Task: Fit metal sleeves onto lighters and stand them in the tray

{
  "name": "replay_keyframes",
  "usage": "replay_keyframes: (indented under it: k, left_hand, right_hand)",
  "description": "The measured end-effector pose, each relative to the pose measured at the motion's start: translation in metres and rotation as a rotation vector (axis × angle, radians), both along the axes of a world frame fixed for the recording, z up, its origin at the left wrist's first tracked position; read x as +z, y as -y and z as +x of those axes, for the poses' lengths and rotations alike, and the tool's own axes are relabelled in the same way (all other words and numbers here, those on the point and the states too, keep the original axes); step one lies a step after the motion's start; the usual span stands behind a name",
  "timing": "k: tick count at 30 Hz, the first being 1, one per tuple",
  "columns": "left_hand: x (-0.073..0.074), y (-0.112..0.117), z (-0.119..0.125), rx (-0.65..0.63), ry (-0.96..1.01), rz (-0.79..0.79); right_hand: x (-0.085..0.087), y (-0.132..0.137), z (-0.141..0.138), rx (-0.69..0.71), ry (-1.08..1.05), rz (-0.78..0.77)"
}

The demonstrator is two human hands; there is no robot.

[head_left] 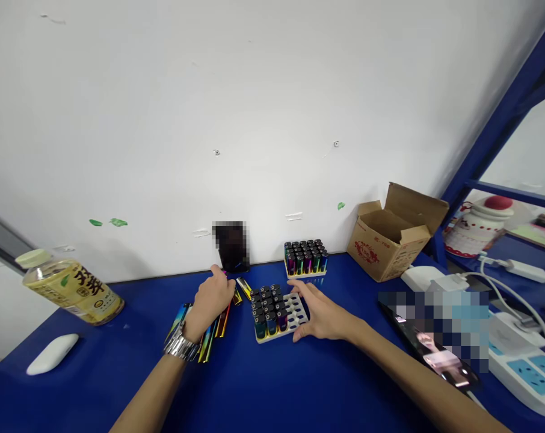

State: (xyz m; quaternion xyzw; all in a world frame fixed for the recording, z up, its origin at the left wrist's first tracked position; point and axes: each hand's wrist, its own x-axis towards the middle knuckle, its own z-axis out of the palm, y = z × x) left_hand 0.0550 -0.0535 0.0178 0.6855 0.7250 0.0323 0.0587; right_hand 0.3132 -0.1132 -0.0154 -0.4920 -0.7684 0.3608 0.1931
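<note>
A white tray [287,328] with rows of holes sits mid-table. Shiny dark metallic tubes [271,325] with small rings on top stand upright in its left part; the holes on its right show bare. My right hand [320,313] is closed about the tray's right end, thumb at the near corner and fingers at the far one. To the left, my left hand [212,297] bends down over a loose pile of shiny coloured strip-like pieces [206,347]. Its fingers are curled, with the tips partly hidden, and I cannot make out what they hold. A metal-banded watch [182,346] circles that wrist.
A second filled tray [306,275] stands by the wall, beside an open cardboard box [376,255]. A black object [233,249] leans on the wall. At left are a drink bottle [80,291] and a white mouse [53,353]; at right, a phone [428,346] and power strip [525,373].
</note>
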Motion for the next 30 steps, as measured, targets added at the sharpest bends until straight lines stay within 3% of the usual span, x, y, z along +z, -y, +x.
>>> replay_keyframes:
  k: [6, 12, 18, 21, 23, 26, 30]
  left_hand:
    - [-0.002, -0.008, 0.003, 0.036, 0.022, 0.002]
    - [0.002, -0.008, 0.0, 0.024, 0.079, 0.061]
    - [0.035, 0.002, 0.008, -0.073, 0.196, 0.198]
    - [0.05, 0.017, 0.026, -0.239, 0.494, 0.3]
    - [0.055, 0.027, 0.039, -0.343, 0.63, 0.235]
    - [0.056, 0.037, 0.051, -0.395, 0.725, 0.146]
    - [0.056, 0.041, 0.05, -0.406, 0.724, 0.126]
  right_hand:
    - [0.009, 0.009, -0.017, 0.052, 0.056, -0.011]
    - [0.024, -0.003, -0.007, 0.087, 0.0, -0.005]
    - [0.049, -0.021, -0.013, -0.032, -0.252, 0.268]
    - [0.056, -0.024, -0.03, -0.013, -0.372, 0.258]
    - [0.055, -0.025, -0.042, 0.064, -0.474, 0.209]
    - [0.046, -0.029, -0.051, 0.152, -0.643, 0.137]
    - [0.022, -0.035, -0.047, -0.065, -0.651, 0.23]
